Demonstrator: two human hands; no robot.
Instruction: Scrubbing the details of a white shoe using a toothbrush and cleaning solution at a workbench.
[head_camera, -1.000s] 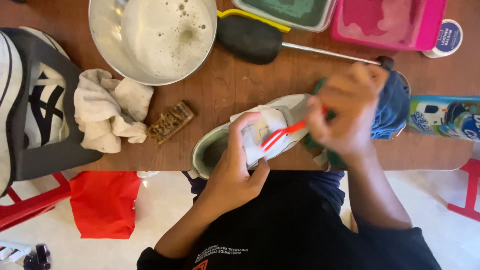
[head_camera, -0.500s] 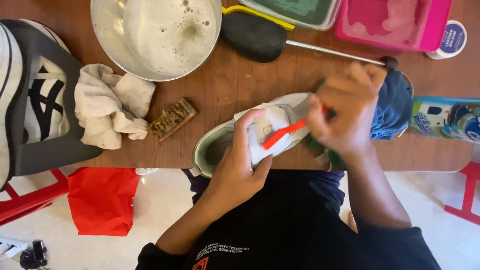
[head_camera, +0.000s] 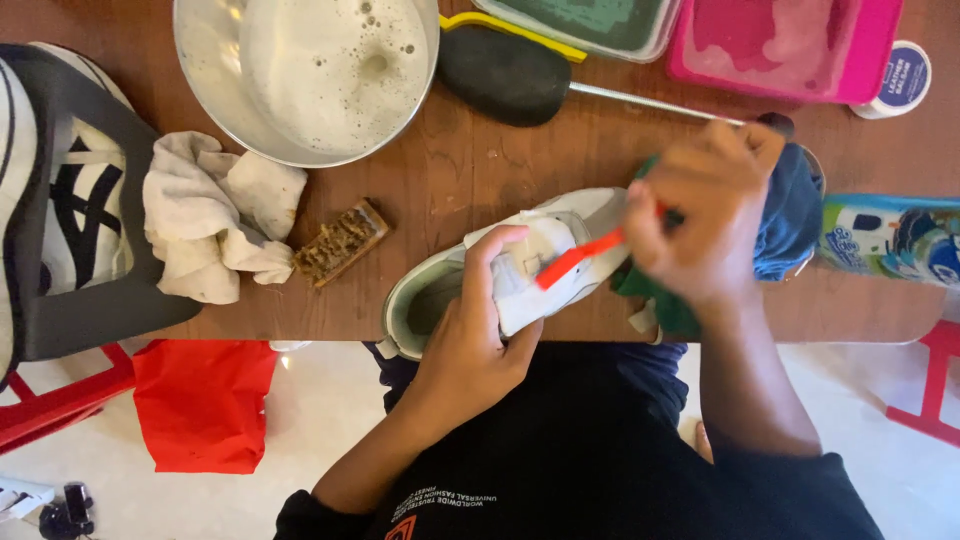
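Note:
A white sneaker (head_camera: 560, 232) with a pale green lining lies on its side at the front edge of the wooden table (head_camera: 440, 180). My left hand (head_camera: 478, 340) grips it around the middle, thumb on the upper. My right hand (head_camera: 700, 215) holds a small red-handled brush (head_camera: 580, 258) against the shoe's toe end; the hand is motion-blurred. A green cloth (head_camera: 655, 300) lies under the shoe's toe.
A metal bowl of soapy water (head_camera: 310, 60) stands at the back. A crumpled white rag (head_camera: 205, 225), a small wooden brush (head_camera: 340, 243), a black brush (head_camera: 500, 75), a pink tub (head_camera: 790, 45), a blue cloth (head_camera: 790, 210) and another sneaker (head_camera: 70, 200) surround the work spot.
My right hand and the red brush have shifted slightly over the shoe's toe. The view has moved a little; the left hand keeps its grip.

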